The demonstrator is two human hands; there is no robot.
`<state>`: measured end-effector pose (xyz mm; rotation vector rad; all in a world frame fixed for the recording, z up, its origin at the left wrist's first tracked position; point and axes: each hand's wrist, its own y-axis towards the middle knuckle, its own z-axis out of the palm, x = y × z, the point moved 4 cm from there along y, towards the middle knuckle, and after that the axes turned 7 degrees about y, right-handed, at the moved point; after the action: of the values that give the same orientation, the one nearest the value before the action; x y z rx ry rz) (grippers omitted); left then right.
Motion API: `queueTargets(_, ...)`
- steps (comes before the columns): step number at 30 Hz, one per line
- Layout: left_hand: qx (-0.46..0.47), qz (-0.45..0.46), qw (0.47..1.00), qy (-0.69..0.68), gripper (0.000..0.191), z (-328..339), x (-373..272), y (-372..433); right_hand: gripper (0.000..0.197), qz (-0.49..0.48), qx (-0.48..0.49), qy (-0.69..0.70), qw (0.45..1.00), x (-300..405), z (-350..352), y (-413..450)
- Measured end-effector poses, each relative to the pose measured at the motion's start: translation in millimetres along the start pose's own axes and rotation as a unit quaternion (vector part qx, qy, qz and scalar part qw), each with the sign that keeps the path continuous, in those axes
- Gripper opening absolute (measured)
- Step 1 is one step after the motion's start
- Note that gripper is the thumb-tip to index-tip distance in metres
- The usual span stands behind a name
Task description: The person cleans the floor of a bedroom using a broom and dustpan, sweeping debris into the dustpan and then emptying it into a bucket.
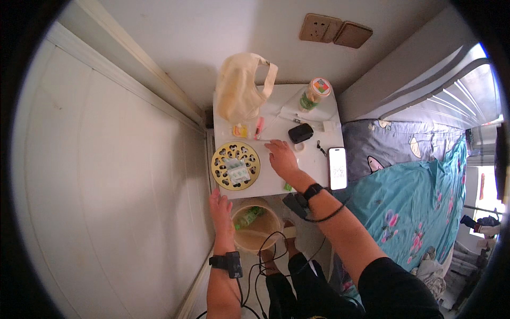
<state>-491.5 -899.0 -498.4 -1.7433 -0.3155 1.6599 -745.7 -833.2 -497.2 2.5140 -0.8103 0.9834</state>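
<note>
My right hand (pixel 281 156) is over the middle of a small white table (pixel 271 184), fingers apart, nothing seen in it; whether it touches the top I cannot tell. My left hand (pixel 221 208) is at the table's front left corner, fingers spread, holding nothing. Just beyond it lies a round yellow openwork tray (pixel 216 172) with small white-and-green packets (pixel 238 174) on it. A yellow-labelled small container (pixel 240 130) and a pink tube-like item (pixel 259 127) lie behind the tray. A black case (pixel 301 133) and a roll of white tape (pixel 299 147) are beyond my right hand.
A cream bag (pixel 240 91) and a lidded jar (pixel 314 95) stand at the back. A phone (pixel 338 168) lies at the right edge, near a white charger (pixel 329 126). Below is a bin (pixel 259 235) holding a green bottle. Black cables hang between my arms; a bed (pixel 398 211) stands right.
</note>
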Motion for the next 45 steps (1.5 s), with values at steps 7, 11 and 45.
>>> queueTargets(7, -0.033, -0.01, 0.999, 0.002, 0.038, -18, 2, -6, 0.031, -0.045, -0.071, 0.086, 0.993, 7, -41, -1)
queueTargets(11, -0.02, -0.019, 1.0, 0.014, 0.03, -4, 2, -13, 0.027, 0.125, -0.044, 0.159, 0.978, -8, -31, -44)
queueTargets(45, -0.043, 0.123, 0.991, 0.008, 0.014, 95, -93, -78, 0.02, 0.371, -0.137, 0.253, 0.883, -16, -172, -283)
